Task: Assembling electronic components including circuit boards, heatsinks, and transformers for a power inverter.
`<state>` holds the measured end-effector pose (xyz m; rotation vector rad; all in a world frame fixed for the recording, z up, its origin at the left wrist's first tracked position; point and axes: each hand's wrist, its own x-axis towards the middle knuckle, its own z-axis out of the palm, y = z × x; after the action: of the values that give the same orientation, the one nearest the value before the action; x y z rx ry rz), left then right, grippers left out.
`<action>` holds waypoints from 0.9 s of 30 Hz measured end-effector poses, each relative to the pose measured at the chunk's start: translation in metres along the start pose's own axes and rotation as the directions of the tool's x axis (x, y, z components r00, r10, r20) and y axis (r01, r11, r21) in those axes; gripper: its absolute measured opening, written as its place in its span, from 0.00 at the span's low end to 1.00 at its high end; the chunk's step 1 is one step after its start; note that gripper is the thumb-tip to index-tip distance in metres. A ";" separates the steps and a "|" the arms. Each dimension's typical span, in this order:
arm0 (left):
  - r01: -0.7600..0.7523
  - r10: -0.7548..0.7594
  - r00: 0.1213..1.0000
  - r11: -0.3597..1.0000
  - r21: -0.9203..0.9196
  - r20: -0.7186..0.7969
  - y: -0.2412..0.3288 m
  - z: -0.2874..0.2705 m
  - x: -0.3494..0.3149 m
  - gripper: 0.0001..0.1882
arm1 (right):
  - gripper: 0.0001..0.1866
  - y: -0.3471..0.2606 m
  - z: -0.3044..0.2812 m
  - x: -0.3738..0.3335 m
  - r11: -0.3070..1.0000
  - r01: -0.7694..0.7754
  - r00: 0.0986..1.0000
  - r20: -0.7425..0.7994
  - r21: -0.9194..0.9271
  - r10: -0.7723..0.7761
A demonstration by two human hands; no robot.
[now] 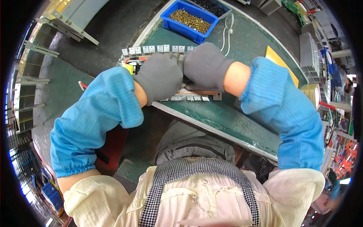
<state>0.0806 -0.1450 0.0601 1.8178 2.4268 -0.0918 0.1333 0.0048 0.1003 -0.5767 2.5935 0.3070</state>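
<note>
Blue bin beyond gloved hands, yellow panel

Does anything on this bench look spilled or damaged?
No spill stands out: the brass-coloured pieces sit in their blue bin. The green bench top looks scuffed toward the front, suggesting wear. The gloved left hand and right hand hide part of the tabbed assembly, so I can't judge that part.

Green-topped bench; silver-tabbed assembly; blue plastic bin; yellow board
</note>
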 end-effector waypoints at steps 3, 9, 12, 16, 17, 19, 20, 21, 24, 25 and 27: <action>0.028 -0.032 0.996 0.999 -0.046 -0.081 0.001 0.011 -0.003 0.37 | 0.21 0.003 0.018 -0.004 0.995 -0.067 0.992 -0.106 0.070 0.074; 0.134 -0.150 0.987 0.960 -0.245 -0.049 0.003 -0.003 -0.014 0.33 | 0.42 0.000 0.046 -0.034 0.952 -0.216 0.882 -0.374 0.218 0.286; 0.058 -0.079 0.991 0.981 -0.185 -0.112 0.008 0.001 -0.009 0.33 | 0.41 0.002 0.045 -0.027 0.975 -0.171 0.906 -0.366 0.142 0.212; 0.089 -0.097 0.994 0.987 -0.136 -0.052 0.014 0.002 0.000 0.32 | 0.39 0.003 0.039 -0.016 0.990 -0.134 0.957 -0.252 0.054 0.143; 0.062 -0.074 0.994 0.987 -0.148 -0.075 0.012 0.006 0.001 0.33 | 0.35 0.003 0.039 -0.014 0.992 -0.117 0.954 -0.273 0.045 0.125; -0.008 -0.013 0.978 0.995 -0.100 -0.207 0.006 0.020 -0.004 0.34 | 0.33 0.003 0.035 -0.012 0.995 -0.082 0.968 -0.232 0.054 0.093; -0.069 0.052 0.938 0.997 -0.037 -0.342 0.004 0.026 -0.006 0.35 | 0.31 0.003 0.034 -0.010 0.997 -0.051 0.978 -0.198 0.055 0.061; -0.063 0.052 0.944 0.998 -0.022 -0.325 0.005 0.025 -0.005 0.35 | 0.31 0.007 0.036 -0.010 0.997 -0.052 0.980 -0.190 0.064 0.063; -0.123 0.152 0.925 0.987 0.103 -0.348 -0.001 0.030 -0.002 0.29 | 0.29 0.013 0.040 -0.006 0.997 0.062 0.967 -0.249 0.050 -0.048; -0.141 0.169 0.926 0.984 0.105 -0.338 -0.005 0.034 -0.002 0.28 | 0.28 0.013 0.039 -0.002 0.995 0.080 0.976 -0.209 0.067 -0.064; -0.142 0.172 0.920 0.984 0.110 -0.353 -0.004 0.035 -0.003 0.27 | 0.26 0.009 0.038 0.000 0.996 0.075 0.985 -0.160 0.056 -0.065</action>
<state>0.0789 -0.1530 0.0254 2.2337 2.5230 0.1762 0.1440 0.0247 0.0679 -0.6943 2.7157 0.1630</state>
